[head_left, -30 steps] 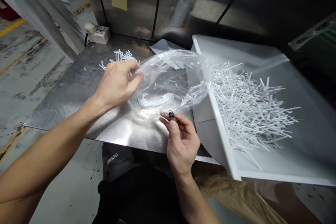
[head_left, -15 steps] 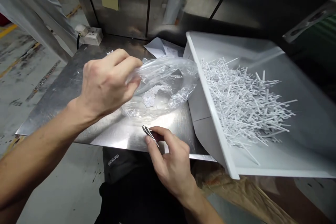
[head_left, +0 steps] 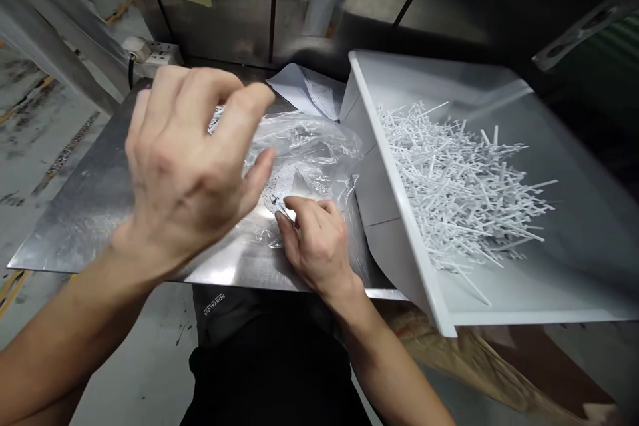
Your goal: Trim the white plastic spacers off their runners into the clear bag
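Observation:
My left hand [head_left: 187,160] is raised over the metal table, thumb and fingers apart, holding nothing. Between the thumb and fingers of my right hand [head_left: 319,243] is a small metal nail clipper [head_left: 282,208], held over the near side of a clear plastic bag [head_left: 324,146]. The bag lies on the table, with small white pieces [head_left: 276,185] showing at its left part. Just right of the bag, a light grey bin [head_left: 402,193] holds a heap of thin white sticks [head_left: 449,186].
Folded paper [head_left: 307,90] lies behind the bag. A power socket block [head_left: 162,53] with a plug sits at the table's [head_left: 84,213] back left corner. Metal panels rise behind. Light-coloured trouser legs of another person [head_left: 60,20] are at the upper left.
My left hand has let go of the plastic bag and moved left and nearer the camera. The bag has settled lower, and my right hand has moved forward to it with the clipper.

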`<state>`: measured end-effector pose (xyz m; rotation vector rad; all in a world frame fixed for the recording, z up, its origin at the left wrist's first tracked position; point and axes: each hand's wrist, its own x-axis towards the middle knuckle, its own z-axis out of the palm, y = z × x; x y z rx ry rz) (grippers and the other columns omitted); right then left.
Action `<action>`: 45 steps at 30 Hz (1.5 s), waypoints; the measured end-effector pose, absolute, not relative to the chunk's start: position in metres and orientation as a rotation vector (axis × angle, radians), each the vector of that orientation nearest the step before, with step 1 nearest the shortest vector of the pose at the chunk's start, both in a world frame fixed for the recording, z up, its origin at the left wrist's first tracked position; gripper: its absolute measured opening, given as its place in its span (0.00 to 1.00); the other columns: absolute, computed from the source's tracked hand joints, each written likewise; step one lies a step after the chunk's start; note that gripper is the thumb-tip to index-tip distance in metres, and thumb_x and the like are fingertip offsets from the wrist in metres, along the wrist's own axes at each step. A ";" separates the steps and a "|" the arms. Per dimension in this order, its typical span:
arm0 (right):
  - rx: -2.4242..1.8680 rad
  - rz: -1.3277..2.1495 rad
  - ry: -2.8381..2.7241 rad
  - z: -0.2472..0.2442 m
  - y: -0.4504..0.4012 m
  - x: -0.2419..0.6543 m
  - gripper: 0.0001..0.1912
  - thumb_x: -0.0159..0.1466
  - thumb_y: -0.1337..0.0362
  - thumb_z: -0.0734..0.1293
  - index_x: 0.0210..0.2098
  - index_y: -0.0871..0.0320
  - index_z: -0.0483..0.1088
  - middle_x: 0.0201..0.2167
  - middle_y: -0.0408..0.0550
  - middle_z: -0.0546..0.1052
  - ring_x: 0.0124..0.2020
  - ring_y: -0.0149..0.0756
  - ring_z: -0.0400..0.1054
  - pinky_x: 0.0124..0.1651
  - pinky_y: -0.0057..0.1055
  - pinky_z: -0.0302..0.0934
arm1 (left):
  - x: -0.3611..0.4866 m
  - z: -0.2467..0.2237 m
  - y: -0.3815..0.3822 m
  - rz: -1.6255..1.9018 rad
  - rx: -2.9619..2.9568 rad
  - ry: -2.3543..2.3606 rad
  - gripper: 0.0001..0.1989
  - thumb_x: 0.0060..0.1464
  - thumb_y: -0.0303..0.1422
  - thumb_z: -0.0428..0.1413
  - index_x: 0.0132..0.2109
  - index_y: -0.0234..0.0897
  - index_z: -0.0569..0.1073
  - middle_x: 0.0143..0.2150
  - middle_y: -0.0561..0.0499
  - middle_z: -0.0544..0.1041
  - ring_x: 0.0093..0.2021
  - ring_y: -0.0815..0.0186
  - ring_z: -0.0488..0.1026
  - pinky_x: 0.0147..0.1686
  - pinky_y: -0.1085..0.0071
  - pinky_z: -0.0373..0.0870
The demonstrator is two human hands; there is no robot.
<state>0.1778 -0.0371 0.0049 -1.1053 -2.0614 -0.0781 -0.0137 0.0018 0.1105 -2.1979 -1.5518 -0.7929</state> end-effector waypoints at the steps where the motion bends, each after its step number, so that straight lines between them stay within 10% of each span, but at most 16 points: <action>1: -1.087 -0.106 -2.045 0.003 -0.034 0.178 0.07 0.80 0.65 0.63 0.49 0.60 0.73 0.35 0.49 0.85 0.29 0.36 0.75 0.38 0.38 0.62 | -0.016 0.108 0.001 -0.795 -2.230 -1.574 0.28 0.65 0.43 0.63 0.67 0.42 0.70 0.65 0.36 0.74 0.67 0.36 0.70 0.67 0.41 0.67; 5: -1.011 -0.211 -1.919 0.002 -0.018 0.174 0.05 0.78 0.66 0.66 0.51 0.59 0.72 0.31 0.47 0.82 0.25 0.33 0.72 0.30 0.34 0.63 | -0.036 0.097 0.022 -0.790 -2.562 -1.709 0.39 0.57 0.52 0.69 0.69 0.40 0.70 0.62 0.37 0.78 0.57 0.41 0.77 0.59 0.46 0.74; 11: -0.948 -0.311 -1.723 0.065 0.032 0.153 0.11 0.81 0.59 0.62 0.51 0.57 0.74 0.33 0.48 0.80 0.30 0.36 0.77 0.30 0.34 0.69 | -0.039 0.110 0.104 -0.824 -2.431 -1.878 0.02 0.56 0.33 0.64 0.37 0.43 0.81 0.33 0.46 0.78 0.45 0.46 0.79 0.51 0.48 0.72; 15: -0.934 -0.318 -1.735 0.097 0.039 0.146 0.11 0.80 0.59 0.64 0.53 0.59 0.74 0.39 0.51 0.81 0.37 0.38 0.80 0.39 0.37 0.74 | -0.031 0.117 0.138 -0.836 -2.448 -1.741 0.06 0.49 0.29 0.65 0.30 0.45 0.76 0.29 0.47 0.75 0.45 0.46 0.77 0.47 0.52 0.72; 21: -1.034 -0.375 -1.845 0.041 -0.005 0.166 0.05 0.75 0.65 0.69 0.50 0.56 0.73 0.31 0.44 0.81 0.22 0.31 0.71 0.27 0.31 0.67 | -0.031 0.102 0.108 -0.616 -2.444 -1.766 0.08 0.62 0.33 0.60 0.47 0.41 0.81 0.40 0.47 0.81 0.47 0.52 0.78 0.51 0.51 0.74; 27: -1.110 -0.056 -1.769 0.002 -0.053 0.183 0.10 0.73 0.68 0.70 0.53 0.53 0.73 0.33 0.45 0.82 0.30 0.38 0.80 0.35 0.35 0.78 | -0.033 0.089 0.008 -0.860 -2.403 -1.461 0.25 0.62 0.34 0.65 0.64 0.42 0.73 0.65 0.37 0.77 0.65 0.41 0.74 0.58 0.44 0.77; 31: -1.118 0.172 -1.662 -0.009 -0.068 0.188 0.12 0.72 0.68 0.71 0.54 0.54 0.74 0.37 0.48 0.84 0.33 0.39 0.83 0.36 0.35 0.80 | -0.015 0.065 -0.038 -1.086 -2.614 -1.213 0.13 0.70 0.26 0.54 0.57 0.44 0.76 0.50 0.44 0.84 0.51 0.55 0.82 0.50 0.55 0.82; 36: -1.290 0.355 -1.494 -0.023 -0.074 0.195 0.09 0.74 0.65 0.70 0.53 0.57 0.74 0.40 0.51 0.86 0.37 0.41 0.84 0.40 0.38 0.82 | 0.013 0.028 -0.028 -0.527 -2.912 -1.464 0.16 0.76 0.31 0.49 0.44 0.34 0.80 0.47 0.41 0.85 0.47 0.53 0.83 0.48 0.54 0.82; 45: -1.283 0.262 -1.603 0.004 -0.060 0.192 0.07 0.74 0.67 0.69 0.51 0.58 0.74 0.41 0.52 0.85 0.40 0.40 0.83 0.43 0.36 0.80 | 0.029 0.001 -0.040 -0.214 -2.641 -1.323 0.17 0.72 0.24 0.49 0.59 0.25 0.78 0.61 0.31 0.80 0.67 0.40 0.75 0.64 0.44 0.74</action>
